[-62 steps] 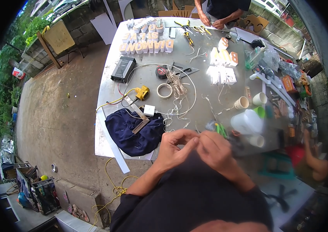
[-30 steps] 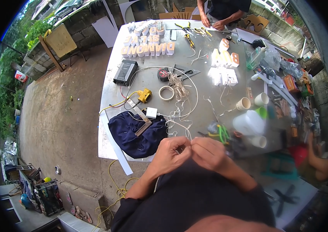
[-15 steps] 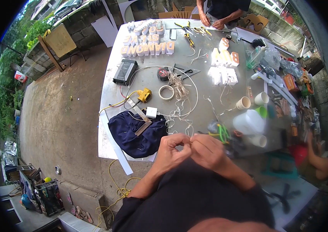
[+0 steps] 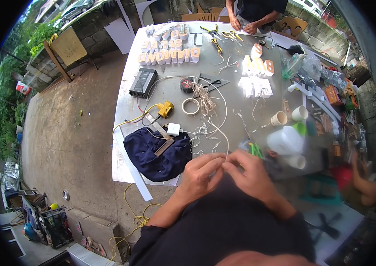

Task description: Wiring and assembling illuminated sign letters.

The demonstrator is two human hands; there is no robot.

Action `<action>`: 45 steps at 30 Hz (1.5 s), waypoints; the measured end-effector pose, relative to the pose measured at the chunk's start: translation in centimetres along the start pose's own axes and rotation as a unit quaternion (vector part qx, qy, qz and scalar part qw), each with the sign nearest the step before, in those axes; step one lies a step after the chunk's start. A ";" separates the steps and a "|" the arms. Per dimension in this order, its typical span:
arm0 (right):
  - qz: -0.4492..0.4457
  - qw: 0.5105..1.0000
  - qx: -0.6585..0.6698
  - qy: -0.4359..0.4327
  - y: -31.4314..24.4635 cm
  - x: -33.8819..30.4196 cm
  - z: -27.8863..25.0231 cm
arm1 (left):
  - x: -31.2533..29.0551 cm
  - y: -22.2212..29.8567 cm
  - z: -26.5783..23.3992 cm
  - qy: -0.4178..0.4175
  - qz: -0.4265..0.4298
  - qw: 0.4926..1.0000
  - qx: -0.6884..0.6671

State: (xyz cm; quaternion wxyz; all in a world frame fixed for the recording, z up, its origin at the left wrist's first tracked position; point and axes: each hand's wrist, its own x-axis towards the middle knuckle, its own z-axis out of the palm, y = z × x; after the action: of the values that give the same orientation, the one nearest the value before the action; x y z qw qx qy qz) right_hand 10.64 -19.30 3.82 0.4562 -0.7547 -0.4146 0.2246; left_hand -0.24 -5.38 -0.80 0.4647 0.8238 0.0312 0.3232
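At the table's near edge, my left hand (image 4: 203, 175) and my right hand (image 4: 251, 176) meet with fingertips pinched together. Between them they grip a thin white cable (image 4: 227, 144); its end is hidden by my fingers. That cable loops over the table and seems to run to a white power adapter (image 4: 174, 129). Just beyond my left hand lies a string of small LED modules (image 4: 205, 131) on thin wires. Dark blue cloth (image 4: 152, 157) is bunched to its left, with a metal square (image 4: 165, 146) on top. Close to my right hand are green-handled pliers (image 4: 255, 150), partly hidden.
Masking tape (image 4: 191, 106), a tape measure (image 4: 187, 84) and a black power supply (image 4: 143, 83) lie farther off. Block letters (image 4: 170, 55) stand at the far left. Cups and a white jug (image 4: 285, 139) are on the right. A person's hands (image 4: 250, 27) work at the far edge.
My hands have shifted slightly and the right one has opened out from its curled pose. The white cable now rises straight from my fingertips. The green-handled pliers are more covered.
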 end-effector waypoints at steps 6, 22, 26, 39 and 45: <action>-0.093 0.991 -0.092 0.029 0.5 -0.7 0.5 | -0.1 0.0 -0.1 -0.021 0.080 0.995 0.057; -0.040 0.991 0.121 -0.044 0.8 -0.8 -1.1 | 0.0 -0.5 -0.8 -0.014 0.049 0.994 -0.095; 0.023 0.955 0.287 -0.065 1.1 -1.1 -1.1 | -0.7 -1.0 -1.0 -0.023 -0.044 0.969 -0.242; 0.204 0.886 0.406 -0.095 1.1 -0.8 -3.0 | -0.1 -1.0 1.7 -0.001 -0.074 0.967 -0.243; 0.180 0.955 0.235 -0.018 2.0 -1.1 -2.6 | -0.4 0.3 3.2 -0.020 -0.248 0.920 -0.303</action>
State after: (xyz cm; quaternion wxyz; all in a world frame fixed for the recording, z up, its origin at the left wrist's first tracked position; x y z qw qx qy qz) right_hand 12.74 -21.98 3.27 0.5653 -0.6838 -0.2159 0.4076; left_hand 1.20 -8.05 -1.89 0.7582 0.6153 0.1256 0.1755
